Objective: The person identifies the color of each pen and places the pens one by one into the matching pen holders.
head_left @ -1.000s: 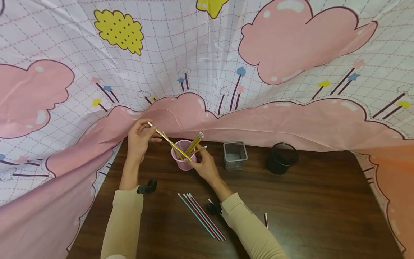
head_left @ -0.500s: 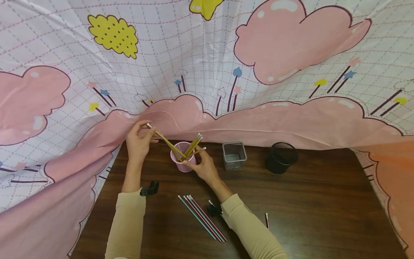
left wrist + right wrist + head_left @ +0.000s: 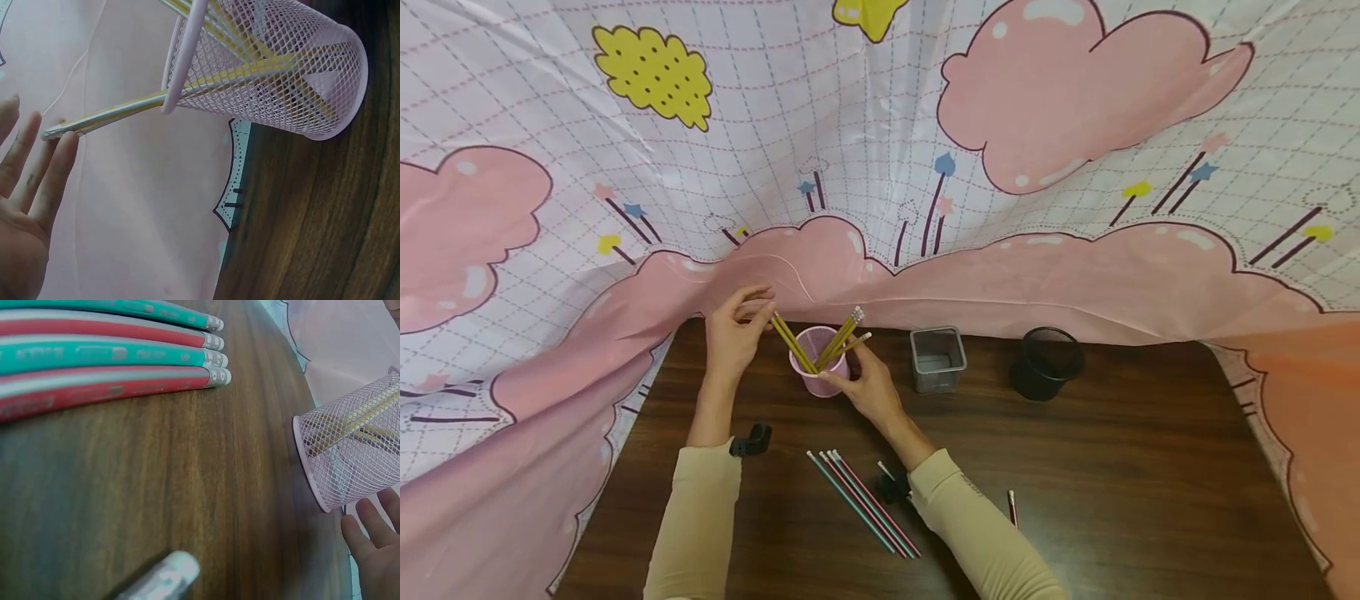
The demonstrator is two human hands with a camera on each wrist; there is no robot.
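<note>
Changed within about a second: lost the long diagonal of a yellow pencil [image 3: 119, 111], laid right across the rim toward the right hand [image 3: 876, 392]. Now seen slanting down inside the pink mesh cup [image 3: 822, 386], leaning out over the left of the rim beside another of its kind. Can't follow its top end in the head view; hidden there by the left hand [image 3: 732, 342].

On the left: fingers spread, mostly straightened, at or very near the pencil's top. Can't confirm contact. On the right: gripping the cup, thumb at the near side of the rim, fingers round behind.

Also in that cup: other yellow pencils [image 3: 842, 335], tilted rightward. No shift noted in the teal pencils [image 3: 106, 355] and pink pencils [image 3: 106, 394], lying in a row on the counter [image 3: 1120, 467], nor in the grey cup [image 3: 936, 383] and black cup [image 3: 1037, 382], both farther right.

Reading: probably one more yellow settled among its like, as good as let go. Judged untouched so far: teal and pink.
</note>
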